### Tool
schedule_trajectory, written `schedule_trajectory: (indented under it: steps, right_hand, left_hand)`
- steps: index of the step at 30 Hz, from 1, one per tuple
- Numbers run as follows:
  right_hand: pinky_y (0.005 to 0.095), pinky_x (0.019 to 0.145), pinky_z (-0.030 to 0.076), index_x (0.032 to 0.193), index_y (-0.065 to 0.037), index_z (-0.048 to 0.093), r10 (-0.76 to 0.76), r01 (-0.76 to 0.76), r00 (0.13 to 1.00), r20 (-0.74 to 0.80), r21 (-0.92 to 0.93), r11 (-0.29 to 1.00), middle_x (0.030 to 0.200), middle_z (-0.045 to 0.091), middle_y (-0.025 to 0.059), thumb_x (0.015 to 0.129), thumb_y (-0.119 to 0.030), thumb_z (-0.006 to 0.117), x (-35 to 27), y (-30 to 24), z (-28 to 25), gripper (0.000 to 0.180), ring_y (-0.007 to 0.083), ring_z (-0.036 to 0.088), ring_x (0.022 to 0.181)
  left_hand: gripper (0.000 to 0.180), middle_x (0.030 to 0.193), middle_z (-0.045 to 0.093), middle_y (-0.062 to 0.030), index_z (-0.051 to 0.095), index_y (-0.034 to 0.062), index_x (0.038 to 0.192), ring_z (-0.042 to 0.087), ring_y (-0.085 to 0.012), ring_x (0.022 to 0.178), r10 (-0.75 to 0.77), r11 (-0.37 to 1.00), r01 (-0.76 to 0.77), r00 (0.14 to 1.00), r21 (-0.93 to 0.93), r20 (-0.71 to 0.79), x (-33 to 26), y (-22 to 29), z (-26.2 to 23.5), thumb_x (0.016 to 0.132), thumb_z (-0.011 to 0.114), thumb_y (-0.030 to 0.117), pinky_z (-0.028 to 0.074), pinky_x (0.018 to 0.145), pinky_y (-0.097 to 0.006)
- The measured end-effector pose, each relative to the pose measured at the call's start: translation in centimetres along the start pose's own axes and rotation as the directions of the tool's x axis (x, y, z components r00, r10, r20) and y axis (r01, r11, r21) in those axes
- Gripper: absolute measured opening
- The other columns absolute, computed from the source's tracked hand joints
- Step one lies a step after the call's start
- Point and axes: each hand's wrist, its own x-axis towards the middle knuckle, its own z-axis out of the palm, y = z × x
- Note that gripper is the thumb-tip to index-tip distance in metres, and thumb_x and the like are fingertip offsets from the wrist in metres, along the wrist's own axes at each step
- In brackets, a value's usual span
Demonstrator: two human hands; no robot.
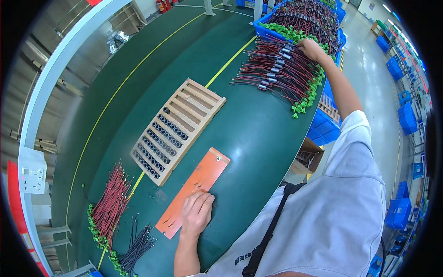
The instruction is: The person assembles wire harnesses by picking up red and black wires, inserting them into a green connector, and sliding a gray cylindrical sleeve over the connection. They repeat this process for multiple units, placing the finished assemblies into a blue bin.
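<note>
My left hand (197, 212) rests on an orange board (203, 171) lying on the green table. Its fingers are curled together, and whatever they may hold is hidden. The board has small dark slots and a screw near each end. My right hand (312, 49) reaches to the far right, at the edge of a pile of red and black wire leads (281, 62). Its fingers are bent in and partly hidden among the wires. Those leads carry green connectors (301, 107) and dark and silvery cylinders (275, 70).
Beyond the board lies a slotted wooden tray (199, 121) partly filled with black round parts. Red wires (112, 203) and black wires (137, 247) with green connectors lie at the near left. A blue bin (264, 31) full of leads stands far right; a white frame post (28, 115) rises left.
</note>
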Motion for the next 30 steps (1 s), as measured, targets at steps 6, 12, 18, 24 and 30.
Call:
schedule_trajectory:
  steps: [6, 12, 18, 24, 30]
  right_hand:
    - [0.0495, 0.092, 0.055, 0.121, -0.021, 0.073, 0.008, -0.017, 0.999, -0.044, -0.202, 0.979, 0.119, 0.066, 0.0143, 0.092, -0.012, 0.059, -2.0, -0.2, -1.2, 0.033, 0.0362, 0.065, 0.112]
    - [0.0497, 0.088, 0.055, 0.117, -0.018, 0.073, -0.096, 0.071, 0.993, -0.069, -0.303, 0.95, 0.115, 0.063, 0.0131, 0.091, -0.009, 0.056, -2.7, 0.5, -1.3, 0.032, 0.037, 0.065, 0.108]
    - [0.0463, 0.087, 0.054, 0.114, -0.007, 0.07, -0.303, 0.222, 0.808, -0.506, -0.214, 0.951, 0.109, 0.067, 0.0141, 0.096, -0.011, 0.057, -3.0, -6.2, -1.5, 0.023, 0.0348, 0.065, 0.102]
    - [0.0429, 0.092, 0.052, 0.109, -0.001, 0.068, -0.611, 0.713, 0.697, -0.377, 0.459, 0.53, 0.109, 0.066, 0.0168, 0.093, -0.004, 0.063, -7.7, -32.2, 2.5, 0.018, 0.0371, 0.063, 0.104]
    - [0.0453, 0.1, 0.049, 0.114, 0.0, 0.068, -0.615, 0.803, 0.58, -0.534, 0.249, 0.542, 0.119, 0.063, 0.0206, 0.096, -0.009, 0.055, -5.1, -47.3, 8.8, 0.023, 0.0383, 0.059, 0.114]
  left_hand:
    - [0.023, 0.095, 0.07, -0.0088, 0.071, 0.0021, 0.093, 0.068, -0.0267, 0.093, -0.001, 1.0, 0.001, 1.0, -0.016, -0.015, -0.1, -0.1, 0.2, 0.072, 0.077, -0.004, 0.053, 0.078, -0.039]
    - [0.022, 0.095, 0.07, -0.0091, 0.071, 0.0016, 0.093, 0.068, -0.0271, 0.094, 0.002, 1.0, -0.002, 1.0, -0.021, -0.013, -0.2, -0.1, 0.3, 0.072, 0.076, -0.003, 0.054, 0.079, -0.039]
    - [0.023, 0.096, 0.07, -0.0096, 0.07, 0.0016, 0.094, 0.068, -0.0284, 0.095, -0.011, 0.999, 0.011, 1.0, -0.036, -0.003, -0.2, -0.5, 0.1, 0.072, 0.076, -0.002, 0.053, 0.077, -0.039]
    - [0.024, 0.097, 0.069, -0.0101, 0.071, 0.0011, 0.096, 0.067, -0.0284, 0.097, 0.002, 1.0, -0.002, 0.998, -0.002, -0.059, -0.9, -0.9, -0.1, 0.073, 0.075, -0.001, 0.055, 0.08, -0.039]
    - [0.023, 0.099, 0.07, -0.0097, 0.07, 0.0016, 0.098, 0.068, -0.0266, 0.098, 0.135, 0.981, -0.12, 0.986, 0.151, -0.094, -1.8, 0.3, -1.6, 0.075, 0.07, 0.004, 0.056, 0.081, -0.038]
